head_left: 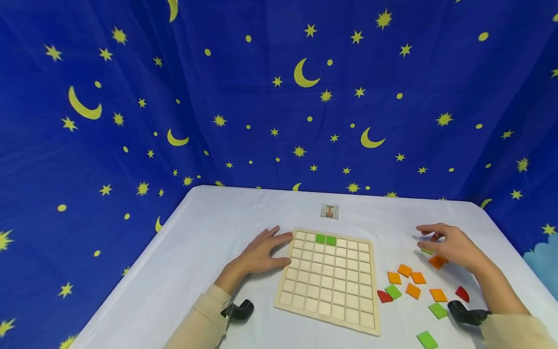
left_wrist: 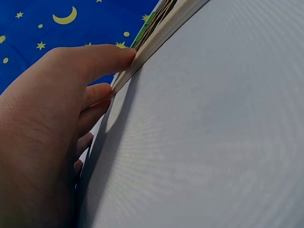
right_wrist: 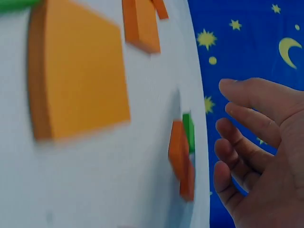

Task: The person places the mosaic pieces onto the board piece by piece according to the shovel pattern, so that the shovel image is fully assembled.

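Observation:
A wooden grid board (head_left: pixel 376 286) lies on the table, with two green square tiles (head_left: pixel 331 241) side by side in its far row. My left hand (head_left: pixel 261 253) rests at the board's left edge, thumb and fingertips touching the frame; the left wrist view shows the thumb (left_wrist: pixel 107 59) against the wooden rim (left_wrist: pixel 156 42). Above the tiles at the right is my right hand (head_left: pixel 455 247), fingers loosely bent and nothing between them. Below it lie orange tiles (right_wrist: pixel 178 149) and a green tile (right_wrist: pixel 188 133), partly covered by the hand in the head view.
Several orange tiles (head_left: pixel 412 291) and green tiles (head_left: pixel 427 340) are scattered right of the board, with two red quarter-round pieces (head_left: pixel 462 293) among them. A small patterned card (head_left: pixel 329 211) lies beyond the board. Blue star-and-moon cloth (head_left: pixel 261 97) stands around the white table (head_left: pixel 235 208).

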A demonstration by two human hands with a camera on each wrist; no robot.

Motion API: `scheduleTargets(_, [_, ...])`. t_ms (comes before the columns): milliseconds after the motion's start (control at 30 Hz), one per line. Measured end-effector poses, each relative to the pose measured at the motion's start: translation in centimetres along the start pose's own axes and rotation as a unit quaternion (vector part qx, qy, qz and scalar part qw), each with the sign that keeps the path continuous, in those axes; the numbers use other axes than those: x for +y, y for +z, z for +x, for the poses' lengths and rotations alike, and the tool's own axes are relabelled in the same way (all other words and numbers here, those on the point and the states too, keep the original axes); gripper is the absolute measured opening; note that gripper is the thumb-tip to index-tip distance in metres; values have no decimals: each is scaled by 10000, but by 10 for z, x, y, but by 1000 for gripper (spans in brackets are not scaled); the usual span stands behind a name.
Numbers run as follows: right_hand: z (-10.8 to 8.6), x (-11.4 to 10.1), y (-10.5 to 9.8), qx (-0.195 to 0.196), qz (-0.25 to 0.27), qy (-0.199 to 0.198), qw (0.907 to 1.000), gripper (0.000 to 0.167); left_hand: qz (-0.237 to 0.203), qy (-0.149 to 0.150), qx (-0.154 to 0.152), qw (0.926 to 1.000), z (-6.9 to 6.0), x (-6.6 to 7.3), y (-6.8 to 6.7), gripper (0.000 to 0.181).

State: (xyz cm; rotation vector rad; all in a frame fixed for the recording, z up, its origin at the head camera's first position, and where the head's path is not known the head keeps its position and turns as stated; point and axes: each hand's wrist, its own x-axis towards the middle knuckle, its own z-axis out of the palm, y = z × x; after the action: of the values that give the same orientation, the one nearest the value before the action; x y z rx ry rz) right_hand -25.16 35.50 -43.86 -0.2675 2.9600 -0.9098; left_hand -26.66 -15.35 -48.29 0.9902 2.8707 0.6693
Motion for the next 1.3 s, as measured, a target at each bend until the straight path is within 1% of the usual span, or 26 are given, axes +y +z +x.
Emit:
scheduleTargets(100, [-1,9,-3,45,-58,32,10000,59,36,-55,-12,10000,1,-1,0,69])
scheduleTargets(300, [-3,22,1,-99,-125,136,9998,60,79,-73,-28,9999,1,-2,0,70])
scheduleTargets(367, [-3,25,4,-140,-135,156,9997,58,50,-61,-40,10000,1,-2,0,70])
scheduleTargets(467, [-4,27,6,-159,-160,83,9997,52,33,-55,-25,10000,2,-1,0,69])
scheduleTargets(600, [-4,29,7,-126,-202,0,9997,43,58,-57,-7,10000,3,-1,-1,69])
scheduleTargets(733, [-4,29,8,-78,-236,10,9997,39,62,-52,-3,10000,4,1,-2,69])
scheduleTargets(900, [-4,30,8,-55,-229,59,9997,41,16,-57,11,10000,4,2,-2,69])
scheduleTargets(1067, [-4,28,9,-25,-233,55,9997,43,14,-118,-42,9999,4,2,-2,70])
scheduleTargets(1300, [-1,21,14,71,-307,-112,9994,42,33,-132,-64,9999,2,2,-1,69])
